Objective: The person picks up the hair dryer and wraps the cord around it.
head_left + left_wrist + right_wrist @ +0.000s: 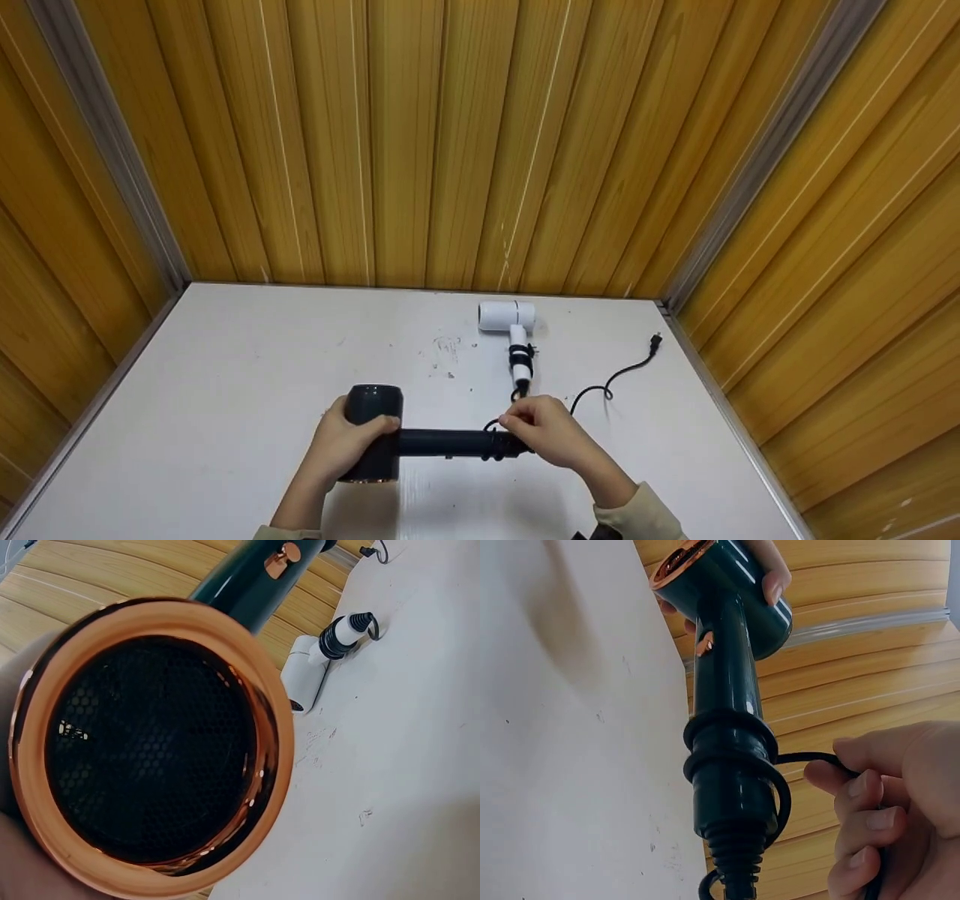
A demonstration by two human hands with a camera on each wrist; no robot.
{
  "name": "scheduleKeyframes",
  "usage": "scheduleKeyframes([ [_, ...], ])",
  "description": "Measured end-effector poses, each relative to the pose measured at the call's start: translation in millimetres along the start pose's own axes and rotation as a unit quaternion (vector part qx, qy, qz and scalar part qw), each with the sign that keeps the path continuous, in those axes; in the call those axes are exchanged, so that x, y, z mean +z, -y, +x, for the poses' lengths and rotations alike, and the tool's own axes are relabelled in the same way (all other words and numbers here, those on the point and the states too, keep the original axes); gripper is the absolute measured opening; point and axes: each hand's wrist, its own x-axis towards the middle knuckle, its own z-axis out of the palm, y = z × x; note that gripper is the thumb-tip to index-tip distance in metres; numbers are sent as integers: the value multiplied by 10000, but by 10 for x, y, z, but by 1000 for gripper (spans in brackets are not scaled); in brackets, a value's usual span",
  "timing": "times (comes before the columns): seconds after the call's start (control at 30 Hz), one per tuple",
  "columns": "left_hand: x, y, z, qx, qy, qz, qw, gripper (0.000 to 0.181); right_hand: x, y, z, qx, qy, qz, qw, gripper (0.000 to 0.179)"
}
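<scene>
My left hand [343,442] grips the barrel of a dark green hair dryer [731,675], held above the white table with its handle pointing right. In the left wrist view its copper-rimmed round end [281,757] faces the camera. A copper-coloured switch [705,643] sits on the handle. Loops of black cord [731,759] go round the lower handle, near the ribbed sleeve at its end. My right hand [551,431] pinches the cord between thumb and forefinger, beside the handle's end, and the cord runs on through its curled fingers.
A white hair dryer [507,316] lies at the back of the table [247,375], black cord wound round its handle. A black plug [656,343] on a loose, kinked cord lies to the right. Wood-patterned walls [405,150] enclose the table's back and sides.
</scene>
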Motion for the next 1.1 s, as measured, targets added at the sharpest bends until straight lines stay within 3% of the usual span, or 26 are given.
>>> scheduleKeyframes([
  [0.7, -18, -5, 11, -64, -618, 40, 9981, 86, 61, 67, -124, 281, -144, 545, 9980, 18],
  [1.1, -52, -28, 2, -195, -704, -199, 9971, 83, 103, 91, -215, 403, -86, 951, 9946, 17],
])
